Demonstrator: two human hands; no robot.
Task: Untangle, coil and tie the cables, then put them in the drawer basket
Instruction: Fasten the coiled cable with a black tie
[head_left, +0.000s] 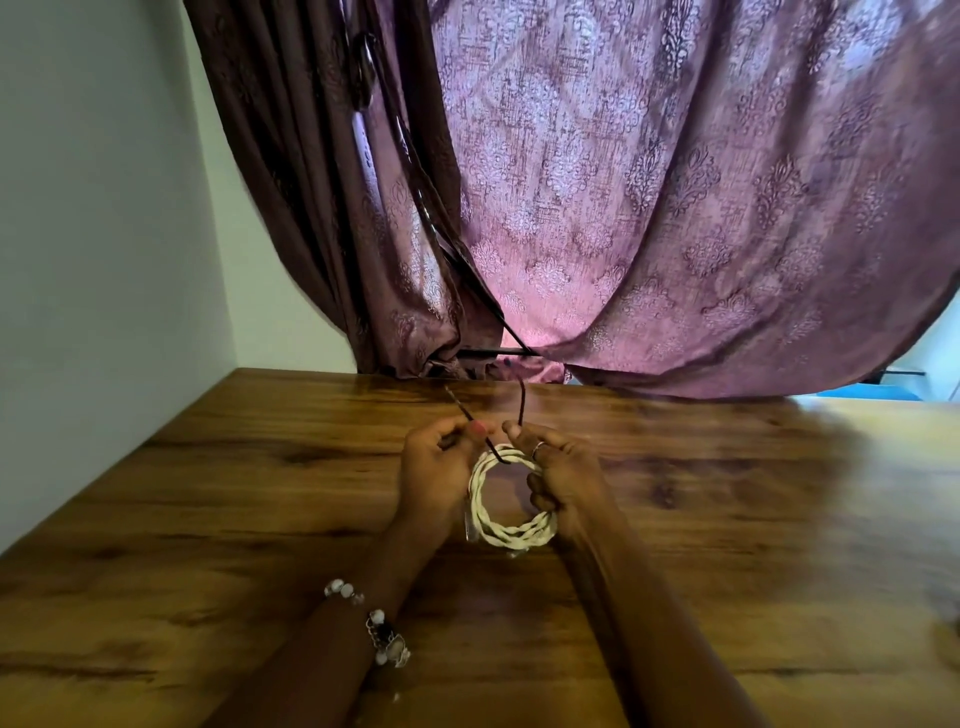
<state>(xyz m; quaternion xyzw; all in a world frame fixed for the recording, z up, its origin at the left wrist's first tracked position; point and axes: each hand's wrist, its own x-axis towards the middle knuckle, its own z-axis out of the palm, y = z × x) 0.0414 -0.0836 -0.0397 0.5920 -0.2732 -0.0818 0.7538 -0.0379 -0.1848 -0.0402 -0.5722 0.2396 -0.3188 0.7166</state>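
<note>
The cream-white twisted cable coil (511, 499) looks light and springy, likely to loosen unless held across its bundled strands, so the grip belongs on the ring's side. It hangs just above the brown wooden desk (208, 519) between both hands. The right hand (563, 480) has curled fingers round the coil's right side; the left hand (434, 470) pinches the thin dark wire tie (491, 447) threaded through the coil's top.

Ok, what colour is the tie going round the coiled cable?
Dark reddish-brown, thin tie, against the cream coiled cable; head view.
</note>
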